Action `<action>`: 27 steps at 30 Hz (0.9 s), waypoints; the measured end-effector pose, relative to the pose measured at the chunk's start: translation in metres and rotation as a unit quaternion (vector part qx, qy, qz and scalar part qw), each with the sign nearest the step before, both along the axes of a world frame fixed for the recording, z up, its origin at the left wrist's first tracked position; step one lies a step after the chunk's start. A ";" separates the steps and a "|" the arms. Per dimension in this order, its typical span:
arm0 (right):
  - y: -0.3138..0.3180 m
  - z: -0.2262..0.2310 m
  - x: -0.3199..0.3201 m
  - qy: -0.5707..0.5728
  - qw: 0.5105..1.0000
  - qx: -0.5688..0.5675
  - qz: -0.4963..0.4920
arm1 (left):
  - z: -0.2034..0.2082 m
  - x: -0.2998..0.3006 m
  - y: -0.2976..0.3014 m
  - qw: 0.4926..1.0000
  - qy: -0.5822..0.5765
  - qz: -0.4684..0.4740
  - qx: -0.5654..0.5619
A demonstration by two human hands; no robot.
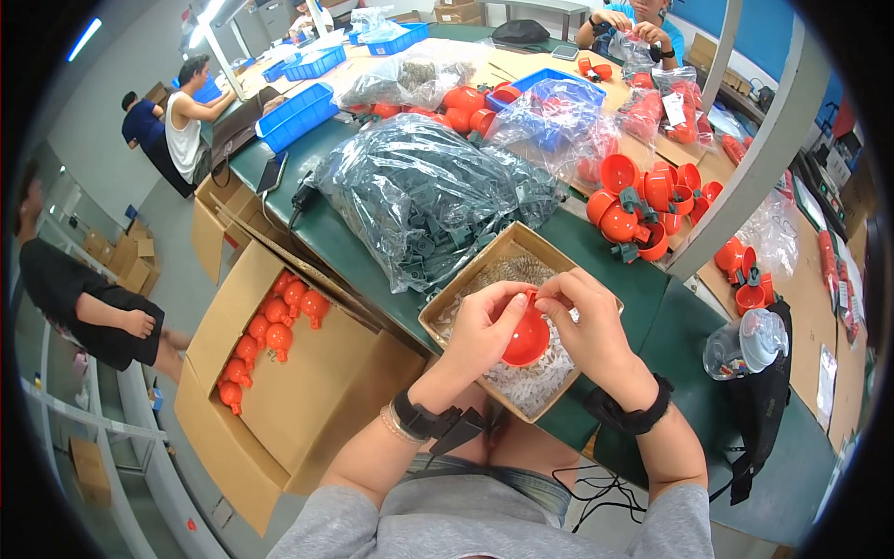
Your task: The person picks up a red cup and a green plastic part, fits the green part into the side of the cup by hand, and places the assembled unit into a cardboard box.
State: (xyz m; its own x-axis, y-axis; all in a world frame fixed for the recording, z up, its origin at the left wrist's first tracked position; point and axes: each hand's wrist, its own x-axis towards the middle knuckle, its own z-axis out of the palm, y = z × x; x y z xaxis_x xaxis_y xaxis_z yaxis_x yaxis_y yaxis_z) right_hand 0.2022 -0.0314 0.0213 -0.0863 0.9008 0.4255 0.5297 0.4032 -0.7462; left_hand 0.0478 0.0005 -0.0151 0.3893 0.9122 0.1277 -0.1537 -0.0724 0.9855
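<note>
A glossy red plastic cup [527,341] hangs between my hands, its hollow side turned up toward me. My left hand [486,319] is closed on its upper left edge with thumb and fingers. On the other side my right hand [589,317] pinches at the top edge of the cup; any small part between those fingertips is hidden. Directly below is a shallow cardboard box [443,324]. Small white pieces [535,391] fill its near part, and thin metal springs [523,268] lie in its far part.
A big clear bag of dark green parts [433,200] lies beyond the box. Red cups with green fittings [633,210] are heaped at right, near a metal post [745,140]. An open carton [307,391] with red cups stands at left. A plastic jar [745,347] sits at right; people work farther back.
</note>
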 end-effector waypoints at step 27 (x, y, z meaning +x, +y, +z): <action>0.001 0.003 0.005 0.091 0.987 -0.132 0.017 | -0.001 -0.003 -0.001 1.000 0.005 -0.022 0.001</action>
